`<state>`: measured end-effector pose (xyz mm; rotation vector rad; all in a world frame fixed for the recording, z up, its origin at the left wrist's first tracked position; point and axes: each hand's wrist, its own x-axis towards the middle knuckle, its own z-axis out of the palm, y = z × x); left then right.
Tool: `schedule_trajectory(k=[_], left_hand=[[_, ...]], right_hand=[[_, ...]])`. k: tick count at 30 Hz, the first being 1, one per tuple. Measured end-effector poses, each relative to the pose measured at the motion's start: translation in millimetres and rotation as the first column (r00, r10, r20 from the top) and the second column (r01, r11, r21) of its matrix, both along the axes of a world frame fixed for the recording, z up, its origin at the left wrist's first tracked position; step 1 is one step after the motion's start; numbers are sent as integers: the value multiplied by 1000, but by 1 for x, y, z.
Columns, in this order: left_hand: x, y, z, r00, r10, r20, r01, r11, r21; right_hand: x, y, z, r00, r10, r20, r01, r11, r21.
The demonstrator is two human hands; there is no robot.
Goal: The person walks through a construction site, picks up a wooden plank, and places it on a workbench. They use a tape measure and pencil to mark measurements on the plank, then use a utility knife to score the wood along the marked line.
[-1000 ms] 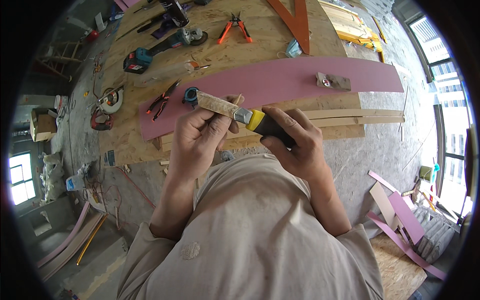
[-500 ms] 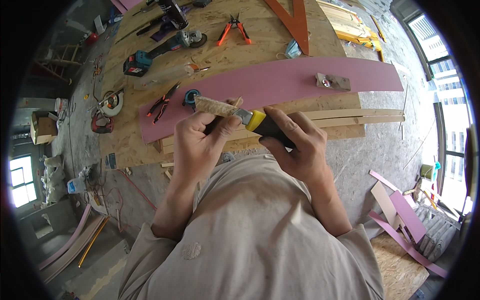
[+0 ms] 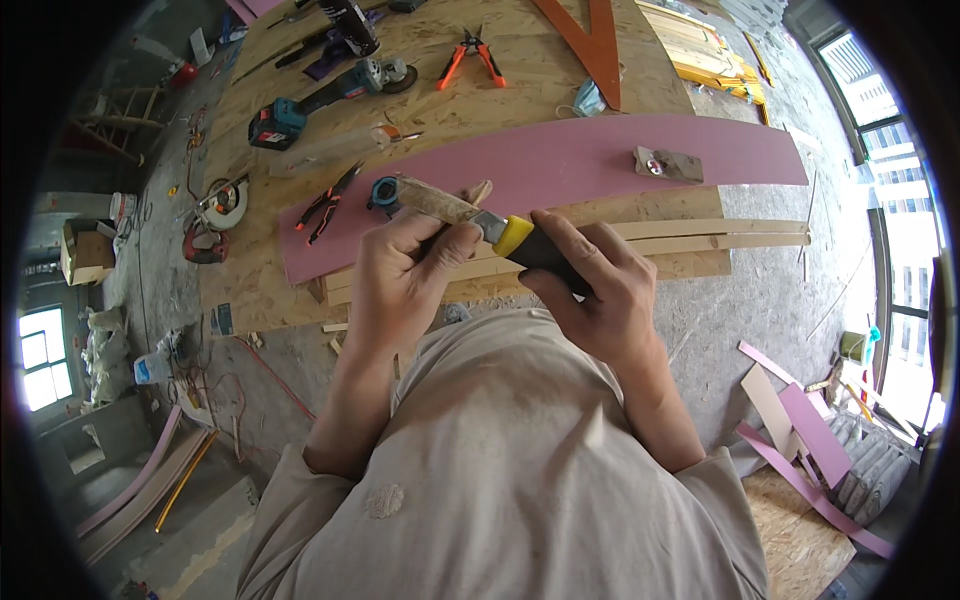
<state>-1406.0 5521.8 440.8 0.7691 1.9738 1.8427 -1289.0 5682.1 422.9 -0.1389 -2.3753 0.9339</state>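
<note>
My right hand is wrapped round the black handle of a bladed tool with a yellow collar; its exact kind is unclear. Short bare metal shows beyond the collar. My left hand pinches a rough, tan strip that looks like wood, with the tool's metal end against it. Fingers and strip hide how far the metal reaches. Both hands are held above the near edge of a long pink board. Beyond the left hand lies a round blue-and-black item, and further left are black-and-orange pliers.
The pink board lies on a chipboard worktop beside pale wooden strips. Farther back are an angle grinder, orange-handled snips and an orange triangular square. A small block sits on the board. Offcuts lie at right.
The tan strip and the tool's metal end have shifted slightly to the right, and the strip tilts more steeply. Both hands keep their grip.
</note>
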Motion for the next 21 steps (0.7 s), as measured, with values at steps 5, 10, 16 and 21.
schedule_trajectory(k=[5,10,16,21], left_hand=[[4,0,4,996,-15,84,14,1000,8],[2,-5,-6,999,40,31,-35,989,-147],[1,6,-9,998,49,27,-50,998,30],[-2,0,-8,999,20,35,-19,999,-39]], right_hand=[[2,-1,0,1000,-3,4,3,1000,3],[2,0,-2,999,-41,-23,42,996,83],[0,0,1,999,-33,5,32,998,53],[-1,0,0,1000,-22,2,22,998,52]])
